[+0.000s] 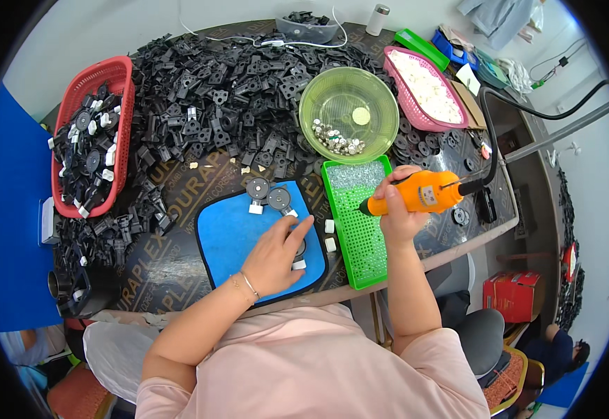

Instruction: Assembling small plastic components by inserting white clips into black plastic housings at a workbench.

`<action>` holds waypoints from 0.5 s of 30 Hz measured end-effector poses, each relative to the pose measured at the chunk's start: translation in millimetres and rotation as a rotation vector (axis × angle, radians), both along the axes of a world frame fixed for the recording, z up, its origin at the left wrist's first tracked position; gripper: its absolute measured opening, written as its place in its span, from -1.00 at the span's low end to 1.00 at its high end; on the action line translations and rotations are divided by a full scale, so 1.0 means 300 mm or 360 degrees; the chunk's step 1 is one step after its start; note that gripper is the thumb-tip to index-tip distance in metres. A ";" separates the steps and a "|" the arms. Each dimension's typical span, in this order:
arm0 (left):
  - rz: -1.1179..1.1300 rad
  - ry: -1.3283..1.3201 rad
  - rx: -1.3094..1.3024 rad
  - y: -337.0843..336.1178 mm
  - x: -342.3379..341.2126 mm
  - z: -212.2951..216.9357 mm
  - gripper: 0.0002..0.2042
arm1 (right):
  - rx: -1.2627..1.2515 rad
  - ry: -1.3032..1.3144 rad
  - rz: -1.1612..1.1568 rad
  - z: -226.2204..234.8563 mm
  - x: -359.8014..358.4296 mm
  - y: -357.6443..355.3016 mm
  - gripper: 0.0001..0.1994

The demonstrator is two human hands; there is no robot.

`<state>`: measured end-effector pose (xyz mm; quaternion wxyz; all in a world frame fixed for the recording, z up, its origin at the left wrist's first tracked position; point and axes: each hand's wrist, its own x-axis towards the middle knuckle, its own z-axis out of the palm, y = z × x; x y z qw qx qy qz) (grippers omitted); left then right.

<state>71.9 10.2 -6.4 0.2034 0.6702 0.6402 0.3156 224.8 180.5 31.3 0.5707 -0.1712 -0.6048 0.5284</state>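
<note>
On a blue mat [231, 241] lie two black round-headed parts [258, 188] with white blocks at their lower ends. My left hand [274, 257] is over a third such part at the mat's right side. Its thumb and fingers are around this part and hide much of it. My right hand [404, 222] is wrapped around an orange electric screwdriver [424, 192]. The tool's dark tip points left, above a green perforated tray [366, 241] with small silvery screws at its far end. Two white blocks [329, 226] rest between mat and tray.
A large heap of black plastic parts [214, 98] covers the back. A red basket [128, 105] of assembled parts stands left. Behind the tray is a yellow-green colander [350, 73] with metal pieces. A pink basket [451, 124] holds white pieces. The screwdriver's black cable [492, 133] runs rightward.
</note>
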 end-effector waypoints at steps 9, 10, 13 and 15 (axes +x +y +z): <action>0.0029 -0.0177 -0.0078 -0.013 -0.012 -0.038 -0.06 | -0.0044 0.0094 0.0042 0.007 -0.005 -0.002 -0.77; 0.0096 -0.0225 -0.0004 -0.017 -0.012 -0.050 -0.10 | -0.0058 0.0090 0.0065 0.007 -0.006 0.001 -0.77; 0.0208 -0.0293 0.0080 -0.022 -0.010 -0.070 -0.22 | -0.0035 0.0019 0.0042 0.005 0.005 0.017 -0.79; 0.0254 -0.0313 0.0090 -0.021 -0.010 -0.079 -0.29 | 0.0004 -0.0048 -0.0003 0.012 0.012 0.021 -0.80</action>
